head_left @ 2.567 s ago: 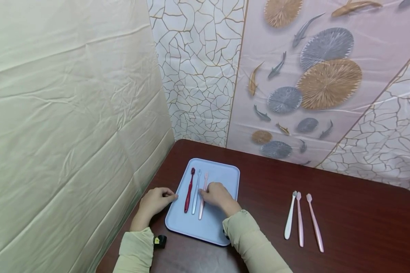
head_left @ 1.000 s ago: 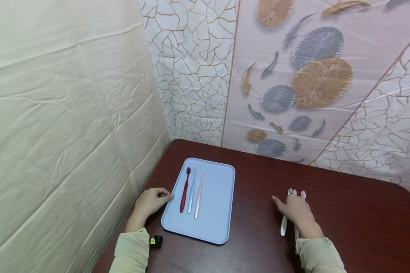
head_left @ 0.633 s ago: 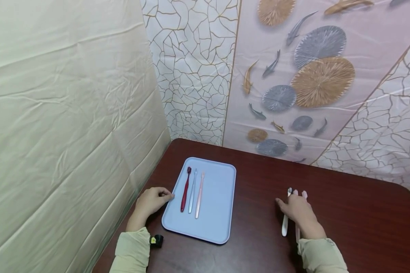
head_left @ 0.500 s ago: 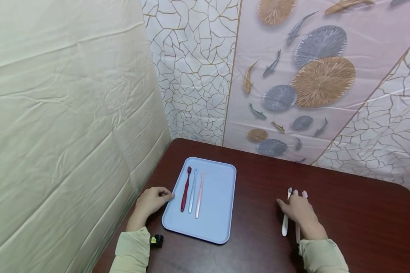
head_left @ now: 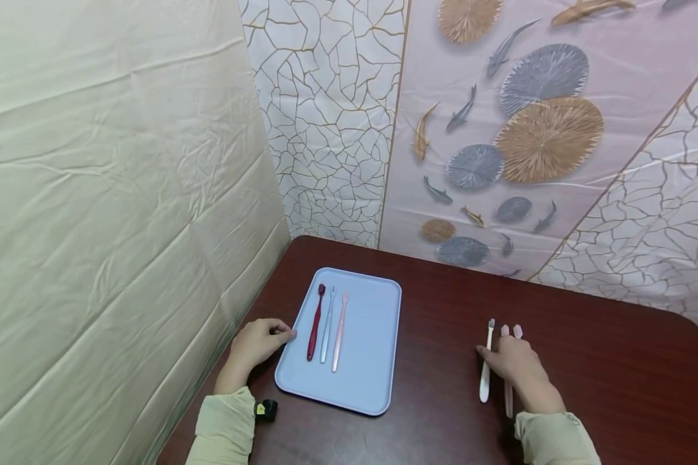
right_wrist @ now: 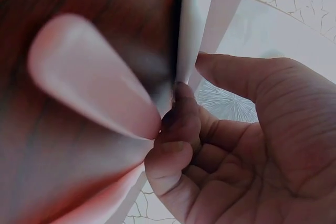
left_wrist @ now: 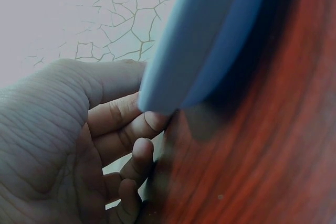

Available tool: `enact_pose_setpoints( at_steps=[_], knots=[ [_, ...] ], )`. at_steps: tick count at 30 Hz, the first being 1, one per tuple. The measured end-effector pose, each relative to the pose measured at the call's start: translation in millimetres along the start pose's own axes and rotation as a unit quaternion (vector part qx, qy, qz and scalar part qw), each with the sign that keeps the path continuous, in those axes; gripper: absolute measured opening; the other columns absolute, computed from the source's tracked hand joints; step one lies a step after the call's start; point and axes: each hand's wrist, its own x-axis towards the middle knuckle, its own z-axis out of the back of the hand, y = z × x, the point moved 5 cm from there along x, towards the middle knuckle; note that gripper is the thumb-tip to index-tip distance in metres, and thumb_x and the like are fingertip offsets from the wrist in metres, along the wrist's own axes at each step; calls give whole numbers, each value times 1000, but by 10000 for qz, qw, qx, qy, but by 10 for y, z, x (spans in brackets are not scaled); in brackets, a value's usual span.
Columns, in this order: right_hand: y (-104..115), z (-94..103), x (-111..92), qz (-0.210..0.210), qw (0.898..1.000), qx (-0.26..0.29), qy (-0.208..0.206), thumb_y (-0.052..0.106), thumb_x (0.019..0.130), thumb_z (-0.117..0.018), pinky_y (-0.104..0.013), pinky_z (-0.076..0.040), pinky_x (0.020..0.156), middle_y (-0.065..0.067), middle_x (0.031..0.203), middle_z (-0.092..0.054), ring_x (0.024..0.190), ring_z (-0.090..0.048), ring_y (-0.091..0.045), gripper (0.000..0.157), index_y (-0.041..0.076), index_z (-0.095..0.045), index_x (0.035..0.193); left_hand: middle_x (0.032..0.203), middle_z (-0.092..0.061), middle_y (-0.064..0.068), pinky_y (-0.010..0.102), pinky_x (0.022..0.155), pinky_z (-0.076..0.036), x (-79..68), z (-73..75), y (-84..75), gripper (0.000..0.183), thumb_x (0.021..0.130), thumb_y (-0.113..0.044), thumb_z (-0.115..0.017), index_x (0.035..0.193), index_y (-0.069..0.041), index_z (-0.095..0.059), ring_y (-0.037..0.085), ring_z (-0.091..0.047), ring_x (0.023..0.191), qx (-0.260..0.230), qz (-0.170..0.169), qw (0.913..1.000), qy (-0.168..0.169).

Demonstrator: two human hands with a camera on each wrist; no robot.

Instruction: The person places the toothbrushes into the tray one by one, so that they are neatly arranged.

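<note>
White toothbrush (head_left: 485,382) at the right side of the dark table (head_left: 442,361), well apart from the tray, and the right hand (head_left: 518,361) has its handle pinched between thumb and fingertips, a light grip that probably suits so thin a stem. Whether the brush has left the tabletop, I cannot tell. Just beside it, partly under that hand, lie a nearer pink toothbrush (head_left: 508,399) and an outer pink toothbrush (head_left: 518,331). Across the table, the left hand (head_left: 258,342) pinches the rim of the blue tray (head_left: 363,387), likely to keep it steady. On it a red toothbrush (head_left: 314,332), a pale blue toothbrush (head_left: 326,336) and a slim pink toothbrush (head_left: 338,336) lie side by side, heads away from the person, seemingly a deliberate row. Half a second ago the right thumb stuck out clear of the white handle; now it is drawn in against it, while the left hand has stayed put.
</note>
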Motion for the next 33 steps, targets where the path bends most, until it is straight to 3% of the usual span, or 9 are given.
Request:
enact_pose_setpoints(
  at_steps=[6,12,25,33],
  knots=[
    [21,-18,8,37,9999,-64,124,36,94,-63,-52,-49,61,-19,72,-62,63,-59,-33,43,6,-59,64,86,-69,-9,41,73,-46,4,2,1,25,87,-50,-74,93,-26,-77,10,-60,79,16,8,10000,-10],
    [32,-6,-18,44,9998,43,208,38,95,-63,-44,-46,55,-8,62,-55,53,-55,-24,46,9,-57,60,87,-69,-9,42,74,-45,5,6,-2,25,87,-51,-74,93,-27,-77,10,-60,80,16,21,10000,-14],
    [93,41,-111,71,9984,-120,553,39,92,-69,-38,-44,53,-3,57,-54,52,-54,-19,45,9,-55,61,87,-69,-9,42,74,-45,11,13,-8,24,87,-51,-74,92,-27,-77,10,-60,80,0,-23,10000,-35],
    [89,-1,-121,297,9986,-28,438,31,90,-71,-35,-41,52,1,54,-51,50,-50,-17,40,10,-55,59,87,-70,-10,41,73,-46,-9,11,-6,23,87,-50,-74,91,-27,-77,10,-61,80,-6,-44,10000,-47]
  ],
)
